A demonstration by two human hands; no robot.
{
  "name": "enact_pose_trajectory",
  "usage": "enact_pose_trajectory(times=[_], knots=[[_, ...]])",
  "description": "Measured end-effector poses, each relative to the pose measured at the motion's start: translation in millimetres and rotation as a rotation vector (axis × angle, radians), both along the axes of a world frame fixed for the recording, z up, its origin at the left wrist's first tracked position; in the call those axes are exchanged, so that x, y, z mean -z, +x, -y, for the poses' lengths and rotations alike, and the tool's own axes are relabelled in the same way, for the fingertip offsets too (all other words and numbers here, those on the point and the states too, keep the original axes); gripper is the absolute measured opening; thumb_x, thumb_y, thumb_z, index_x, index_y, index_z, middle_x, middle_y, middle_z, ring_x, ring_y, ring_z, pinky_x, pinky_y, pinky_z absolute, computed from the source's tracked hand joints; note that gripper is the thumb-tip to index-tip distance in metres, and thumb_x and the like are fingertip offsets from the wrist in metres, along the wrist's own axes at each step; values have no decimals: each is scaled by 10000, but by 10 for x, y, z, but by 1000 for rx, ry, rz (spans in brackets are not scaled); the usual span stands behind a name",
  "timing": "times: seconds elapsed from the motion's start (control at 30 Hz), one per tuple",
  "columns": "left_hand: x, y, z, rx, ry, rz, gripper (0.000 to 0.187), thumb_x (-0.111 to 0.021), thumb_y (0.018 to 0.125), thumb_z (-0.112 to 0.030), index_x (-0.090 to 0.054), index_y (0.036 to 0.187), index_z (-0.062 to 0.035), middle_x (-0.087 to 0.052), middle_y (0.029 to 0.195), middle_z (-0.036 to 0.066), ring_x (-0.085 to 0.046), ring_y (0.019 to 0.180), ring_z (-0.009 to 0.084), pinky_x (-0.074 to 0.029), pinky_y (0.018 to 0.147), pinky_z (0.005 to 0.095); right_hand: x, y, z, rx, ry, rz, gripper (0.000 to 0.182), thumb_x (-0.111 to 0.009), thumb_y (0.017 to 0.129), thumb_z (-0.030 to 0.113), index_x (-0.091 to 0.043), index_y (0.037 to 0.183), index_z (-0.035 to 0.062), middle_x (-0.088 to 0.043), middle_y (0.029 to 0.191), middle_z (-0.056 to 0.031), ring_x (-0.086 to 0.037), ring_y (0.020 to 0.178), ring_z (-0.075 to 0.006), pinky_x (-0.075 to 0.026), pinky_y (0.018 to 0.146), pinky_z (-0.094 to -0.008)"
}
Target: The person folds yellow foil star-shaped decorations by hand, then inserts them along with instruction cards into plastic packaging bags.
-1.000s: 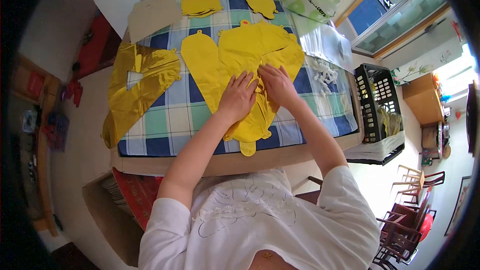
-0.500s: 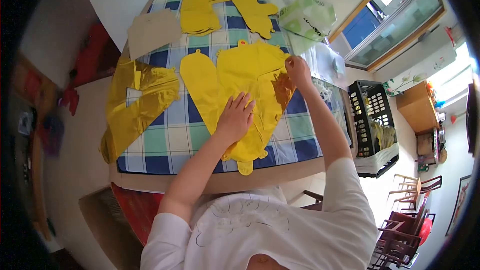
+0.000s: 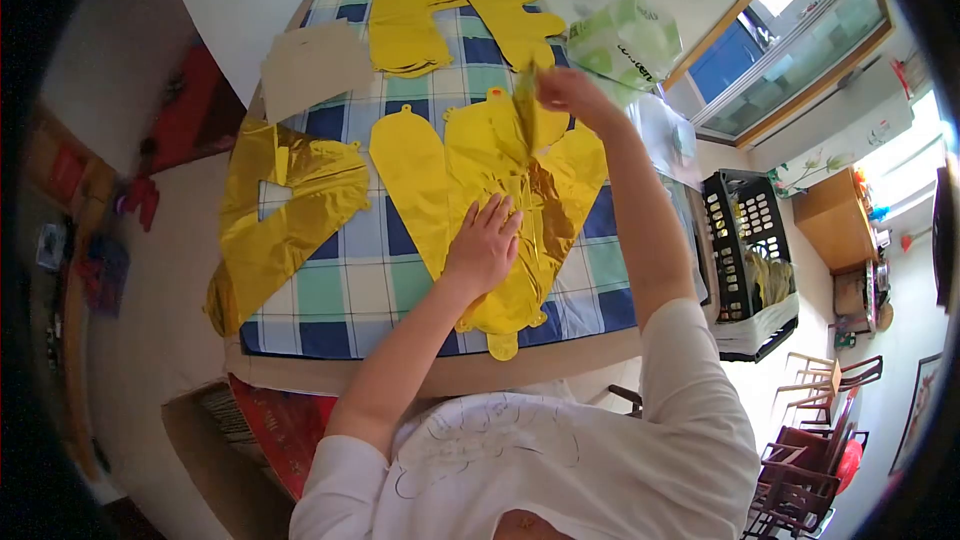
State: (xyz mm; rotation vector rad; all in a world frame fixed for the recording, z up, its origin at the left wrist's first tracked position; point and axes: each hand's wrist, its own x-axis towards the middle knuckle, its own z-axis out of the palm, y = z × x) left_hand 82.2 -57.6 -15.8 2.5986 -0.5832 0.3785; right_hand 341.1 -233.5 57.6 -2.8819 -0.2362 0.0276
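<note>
A flat, uninflated yellow foil balloon (image 3: 500, 285) lies on a checked cloth before me, with small tabs along its edge. My left hand (image 3: 485, 245) rests palm down on its middle, fingers stretched out and slightly spread. My right hand (image 3: 572, 97) is closed on the upper part of the foil and holds a creased fold of it raised off the cloth. Shinier gold foil (image 3: 560, 195) shows on the right side below that fold. The fingertips of my right hand are partly hidden. A rounded yellow foil lobe (image 3: 408, 160) lies flat on the left.
Shiny gold foil (image 3: 290, 210) lies at the left of the checked cloth (image 3: 340, 285). Further back are cardboard (image 3: 312, 65), stacked yellow foil pieces (image 3: 405, 25) and a green-white plastic bag (image 3: 630, 40). A black crate (image 3: 740, 240) stands right of the bed-like surface.
My right hand has moved left and away from me, raising the balloon's upper right foil into a fold. My left hand stays flat on the balloon.
</note>
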Motion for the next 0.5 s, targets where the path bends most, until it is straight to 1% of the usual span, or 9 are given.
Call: enact_pose_trajectory(times=[0.13, 0.17, 0.23, 0.33, 0.43, 0.47, 0.5], knots=[[-22, -26, -9, -18, 31, 9, 408, -472, 930, -244, -503, 1291, -56, -420, 1408, 134, -335, 1349, 283, -259, 1117, 460, 219, -153, -74, -84, 321, 146, 286, -489, 927, 219, -608, 1155, 92, -632, 1096, -198, -609, 999, -384, -475, 874, -447], [-19, -22, -10, -16, 44, 0, 409, -469, 932, -245, -500, 1295, -57, -417, 1410, 132, -332, 1351, 282, -256, 1119, 459, 353, -459, -60, -60, 253, 230, 288, -523, 901, 157, -599, 1178, 133, -605, 1179, -164, -584, 1060, -353, -454, 909, -449], [6, 1, 5, -17, 65, -18, 412, -462, 936, -246, -494, 1302, -59, -413, 1414, 130, -326, 1355, 281, -250, 1123, 457, 712, -591, -3, -262, 136, 419, 366, -581, 884, 238, -564, 1242, 167, -530, 1303, -142, -494, 1211, -313, -350, 1027, -502], [-25, -12, 10, -26, 56, -36, 414, -451, 942, -252, -489, 1309, -65, -408, 1420, 130, -316, 1362, 277, -239, 1130, 456, 668, -966, -190, -292, 100, 423, 376, -561, 896, 209, -547, 1269, 160, -493, 1346, -139, -437, 1274, -283, -272, 1079, -519], [-61, -10, 7, -12, 69, -111, 450, -445, 941, -248, -440, 1355, -73, -343, 1471, 127, -263, 1393, 276, -203, 1144, 454, 646, -1129, -244, -359, 179, 415, 369, -536, 908, 178, -540, 1275, 139, -499, 1337, -144, -444, 1267, -293, -287, 1067, -533], [-61, -5, 8, -10, 58, -108, 449, -451, 938, -244, -443, 1352, -71, -347, 1468, 128, -267, 1390, 277, -206, 1143, 455, 677, -1119, -240, -380, 225, 476, 367, -543, 897, 163, -546, 1260, 111, -544, 1280, -145, -488, 1214, -306, -320, 1051, -505], [-56, -4, 8, -10, 46, -106, 448, -457, 935, -240, -447, 1350, -70, -351, 1465, 129, -271, 1388, 279, -208, 1141, 457, 710, -1084, -227, -311, 323, 441, 350, -549, 890, 154, -562, 1236, 101, -562, 1250, -145, -504, 1188, -311, -330, 1043, -497]])
